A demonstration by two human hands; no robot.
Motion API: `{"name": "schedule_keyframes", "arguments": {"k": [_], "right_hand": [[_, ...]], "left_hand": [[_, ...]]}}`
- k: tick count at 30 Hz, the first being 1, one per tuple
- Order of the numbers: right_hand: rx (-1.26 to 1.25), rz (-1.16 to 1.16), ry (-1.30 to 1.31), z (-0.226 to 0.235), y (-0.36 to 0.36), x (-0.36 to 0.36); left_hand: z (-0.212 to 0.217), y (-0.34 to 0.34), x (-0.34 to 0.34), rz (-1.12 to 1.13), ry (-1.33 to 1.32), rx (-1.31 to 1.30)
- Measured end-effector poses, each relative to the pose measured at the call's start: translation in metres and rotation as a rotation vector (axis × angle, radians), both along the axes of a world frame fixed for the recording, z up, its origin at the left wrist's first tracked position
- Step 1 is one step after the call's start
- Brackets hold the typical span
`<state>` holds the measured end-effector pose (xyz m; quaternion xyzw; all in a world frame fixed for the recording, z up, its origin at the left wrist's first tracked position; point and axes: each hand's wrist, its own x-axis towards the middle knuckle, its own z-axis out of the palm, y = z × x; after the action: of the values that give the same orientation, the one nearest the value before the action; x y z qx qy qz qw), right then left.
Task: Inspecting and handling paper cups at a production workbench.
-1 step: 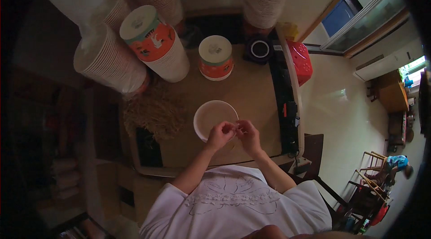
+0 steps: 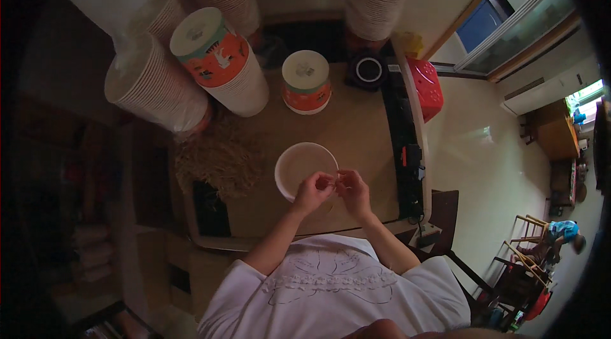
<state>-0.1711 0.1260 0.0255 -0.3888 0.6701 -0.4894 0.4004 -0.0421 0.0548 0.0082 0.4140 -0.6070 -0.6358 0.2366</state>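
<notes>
The white top (image 2: 334, 307) has short sleeves (image 2: 237, 285) (and a ruffled band (image 2: 331, 284)).

Relative to the earlier frame, the right hand (image 2: 354, 194) sits very slightly farther to the person's right, its bent fingertips showing a marginally altered pose over the near right rim of the white bowl (image 2: 300, 164). The left hand (image 2: 310, 192) registers a fainter offset in the same direction, with its pinched fingers now a trace further right; finer change at the fingertips is too blurred to resolve. The bowl's outline also reads a hair rightward, an offset too small to separate bowl movement from camera movement.
</notes>
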Motion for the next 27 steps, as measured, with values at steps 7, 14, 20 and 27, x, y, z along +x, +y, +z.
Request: {"name": "schedule_keyframes", "arguments": {"k": [7,14,20,27], "right_hand": [[-0.037,-0.108,-0.293,-0.017,0.005,-0.007],[-0.054,-0.12,-0.303,-0.018,0.006,-0.005],[-0.081,-0.066,0.117,-0.006,0.003,-0.003],[-0.045,-0.029,0.049,0.003,0.001,0.0]], "left_hand": [[0.011,0.007,-0.007,-0.077,-0.093,-0.11],[0.017,0.007,-0.01,-0.042,-0.126,-0.158],[0.013,0.005,-0.01,-0.016,-0.073,-0.14],[0.008,-0.003,-0.005,-0.026,-0.076,0.051]]}}
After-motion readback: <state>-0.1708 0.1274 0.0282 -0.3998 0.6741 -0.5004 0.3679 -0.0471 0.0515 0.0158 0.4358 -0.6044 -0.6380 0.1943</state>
